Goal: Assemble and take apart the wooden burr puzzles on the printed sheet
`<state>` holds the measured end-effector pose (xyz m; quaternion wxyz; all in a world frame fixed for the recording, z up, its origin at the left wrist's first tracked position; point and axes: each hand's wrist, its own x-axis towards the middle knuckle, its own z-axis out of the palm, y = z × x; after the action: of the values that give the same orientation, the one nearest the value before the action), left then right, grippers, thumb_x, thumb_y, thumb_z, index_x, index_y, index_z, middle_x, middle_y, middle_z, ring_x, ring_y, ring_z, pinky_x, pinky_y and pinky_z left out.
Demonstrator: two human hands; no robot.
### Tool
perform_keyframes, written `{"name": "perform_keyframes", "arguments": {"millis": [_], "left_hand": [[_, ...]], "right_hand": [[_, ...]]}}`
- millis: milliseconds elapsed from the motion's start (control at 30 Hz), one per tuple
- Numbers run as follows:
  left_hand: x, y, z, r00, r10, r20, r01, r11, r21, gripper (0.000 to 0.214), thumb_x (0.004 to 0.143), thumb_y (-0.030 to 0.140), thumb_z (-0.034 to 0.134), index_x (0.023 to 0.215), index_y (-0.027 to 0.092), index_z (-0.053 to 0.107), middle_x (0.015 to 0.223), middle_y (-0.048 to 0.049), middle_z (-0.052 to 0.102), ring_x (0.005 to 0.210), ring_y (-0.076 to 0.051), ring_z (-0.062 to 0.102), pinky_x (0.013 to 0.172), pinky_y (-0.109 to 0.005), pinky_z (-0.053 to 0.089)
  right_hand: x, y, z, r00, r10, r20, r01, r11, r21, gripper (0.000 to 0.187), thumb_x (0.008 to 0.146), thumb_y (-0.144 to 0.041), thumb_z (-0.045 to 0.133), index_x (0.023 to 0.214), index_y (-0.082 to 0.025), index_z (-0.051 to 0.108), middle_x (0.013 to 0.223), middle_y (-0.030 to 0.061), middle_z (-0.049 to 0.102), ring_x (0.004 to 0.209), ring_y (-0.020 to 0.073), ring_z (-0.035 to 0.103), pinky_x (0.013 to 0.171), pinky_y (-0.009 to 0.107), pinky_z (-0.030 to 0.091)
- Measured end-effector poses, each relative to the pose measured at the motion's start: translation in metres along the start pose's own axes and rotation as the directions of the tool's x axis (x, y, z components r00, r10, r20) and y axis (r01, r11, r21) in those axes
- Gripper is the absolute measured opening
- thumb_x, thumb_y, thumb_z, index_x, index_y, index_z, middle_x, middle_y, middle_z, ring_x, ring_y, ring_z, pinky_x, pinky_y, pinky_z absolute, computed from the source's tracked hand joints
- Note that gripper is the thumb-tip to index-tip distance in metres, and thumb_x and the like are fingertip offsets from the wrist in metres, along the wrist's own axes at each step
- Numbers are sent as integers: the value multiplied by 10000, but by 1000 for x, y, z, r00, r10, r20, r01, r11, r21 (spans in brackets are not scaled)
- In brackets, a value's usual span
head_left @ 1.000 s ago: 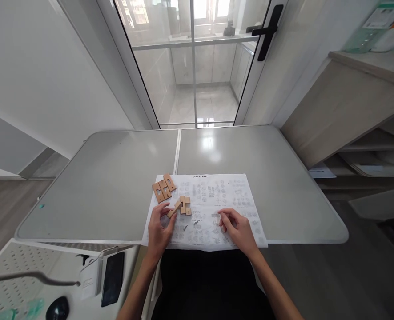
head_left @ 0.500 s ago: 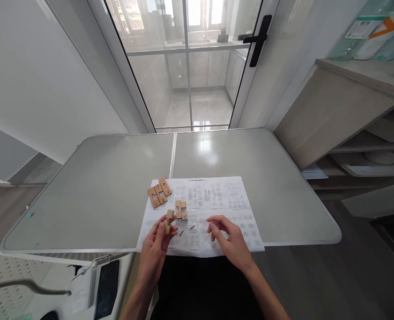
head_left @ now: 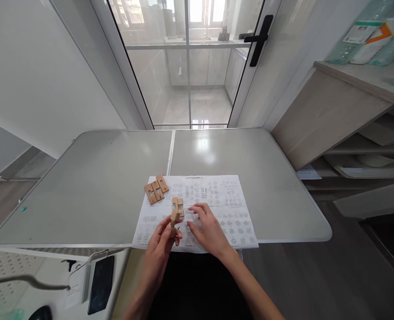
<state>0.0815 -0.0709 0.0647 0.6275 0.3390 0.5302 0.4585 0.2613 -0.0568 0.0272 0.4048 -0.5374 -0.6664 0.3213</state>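
My left hand [head_left: 162, 240] is closed on a small notched wooden puzzle piece [head_left: 174, 218], held upright just above the printed instruction sheet [head_left: 223, 209]. My right hand [head_left: 207, 229] hovers right beside it with fingers loosely spread, holding nothing. Two more wooden pieces [head_left: 178, 203] lie joined on the sheet just beyond the held piece. A row of three notched wooden pieces [head_left: 156, 189] lies at the sheet's far left corner.
The sheet lies at the near edge of a grey folding table [head_left: 117, 178]. A black phone [head_left: 101, 284] and a white perforated surface [head_left: 3, 271] are at lower left. Wooden shelves [head_left: 350, 115] stand to the right, a glass door [head_left: 190, 62] behind.
My left hand picked one wooden piece off the sheet and lifted it toward me. My right hand moved left, close to the held piece.
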Motion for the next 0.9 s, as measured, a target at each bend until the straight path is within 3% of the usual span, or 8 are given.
{"name": "perform_keyframes", "arguments": {"millis": [167, 233, 300, 400, 533, 633, 767, 900], "left_hand": [[2, -2, -7, 1000, 3, 3, -3, 997, 80, 633, 866, 589, 766, 1352, 197, 662, 1200, -109, 736, 768, -146, 590, 827, -325, 540], [2, -2, -7, 1000, -9, 8, 9, 999, 48, 640, 858, 611, 766, 1329, 186, 675, 1181, -110, 741, 760, -143, 595, 780, -311, 533], [3, -3, -6, 1000, -24, 15, 24, 999, 24, 652, 863, 630, 751, 1326, 177, 672, 1194, -121, 743, 742, -141, 604, 706, -297, 514], [4, -2, -3, 998, -49, 44, 47, 998, 39, 639, 895, 659, 697, 1309, 173, 669, 1212, -125, 742, 668, -122, 576, 595, -279, 445], [6, 0, 3, 994, -45, 102, 40, 998, 54, 581, 910, 668, 672, 1219, 178, 710, 1186, -103, 735, 623, -100, 518, 562, -272, 395], [10, -2, 10, 983, -39, 178, 31, 999, 45, 557, 926, 609, 686, 1271, 171, 708, 1129, -110, 735, 661, -109, 528, 617, -284, 424], [21, -11, 20, 954, -24, 298, 29, 1000, -13, 537, 957, 529, 685, 1381, 201, 652, 1283, -147, 692, 732, -115, 573, 669, -293, 435], [36, -23, 26, 926, 2, 377, -14, 999, 30, 567, 984, 572, 619, 1412, 200, 608, 1300, -161, 687, 725, -136, 627, 640, -299, 416]], "right_hand": [[25, 15, 20, 989, -105, 101, 123, 973, -194, 720, 916, -222, 706, 1566, -252, 399, 1642, 157, 384, 1518, 376, 362, 1199, 606, 416], [37, 20, 24, 980, -129, 152, 163, 958, -238, 782, 902, -215, 732, 1594, -233, 368, 1659, 153, 393, 1569, 391, 263, 1222, 626, 364], [46, 23, 25, 973, -143, 183, 186, 951, -245, 776, 884, -188, 748, 1577, -234, 404, 1594, 140, 492, 1564, 387, 270, 1225, 619, 354], [48, 23, 21, 979, -139, 152, 169, 963, -208, 681, 861, -173, 769, 1488, -227, 509, 1417, 129, 625, 1439, 364, 446, 1192, 583, 415], [31, 16, 5, 998, -34, -53, 36, 999, 28, 628, 866, -213, 763, 1446, -236, 523, 1415, 130, 565, 1227, 297, 616, 1066, 500, 565], [14, 8, -11, 975, 133, -180, -73, 949, 306, 569, 866, -345, 795, 1373, -256, 554, 1370, 117, 563, 1066, 245, 686, 932, 428, 639], [2, 6, -28, 941, 307, -140, -174, 797, 579, 537, 824, -444, 848, 1228, -259, 546, 1190, 73, 662, 884, 191, 709, 811, 357, 636], [-1, 18, -32, 923, 372, -95, -232, 736, 636, 399, 891, -567, 752, 1045, -235, 593, 842, 1, 618, 667, 143, 603, 607, 275, 544]]}}
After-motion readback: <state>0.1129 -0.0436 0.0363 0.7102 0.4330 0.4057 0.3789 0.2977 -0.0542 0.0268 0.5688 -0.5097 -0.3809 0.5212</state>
